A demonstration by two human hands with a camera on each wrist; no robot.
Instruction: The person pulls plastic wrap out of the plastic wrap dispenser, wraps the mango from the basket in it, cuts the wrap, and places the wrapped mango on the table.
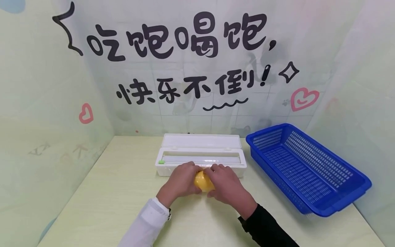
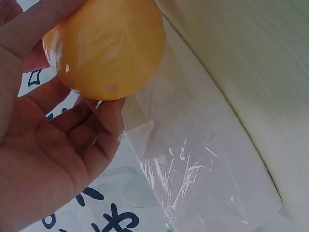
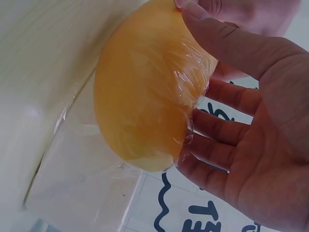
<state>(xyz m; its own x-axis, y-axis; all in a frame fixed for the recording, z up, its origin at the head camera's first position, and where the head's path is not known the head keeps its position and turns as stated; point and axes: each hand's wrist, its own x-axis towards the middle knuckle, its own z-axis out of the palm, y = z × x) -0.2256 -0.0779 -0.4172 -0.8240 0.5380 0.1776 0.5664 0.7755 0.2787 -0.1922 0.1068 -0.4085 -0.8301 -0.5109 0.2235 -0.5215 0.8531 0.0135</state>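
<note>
Both hands hold a smooth yellow-orange fruit (image 1: 203,181), mango-like in shape, in front of the white cling film box. My left hand (image 1: 183,180) grips its left side, thumb on the near face and fingers bent behind. From the other side my right hand (image 1: 226,185) holds it the same way. Clear cling film (image 2: 186,164) covers the fruit with creases, and in the left wrist view a sheet of it stretches toward the box. A wrinkled fold of film shows beside the right fingers (image 3: 219,128). The white cling film box (image 1: 163,170) has its lid (image 1: 200,140) raised.
To the right stands a blue plastic basket (image 1: 347,200) with slotted walls. A green slider (image 1: 161,162) sits at the left end of the box's cutter rail. Light wood-patterned table (image 1: 123,192) lies under everything, with a printed curtain (image 1: 197,120) behind.
</note>
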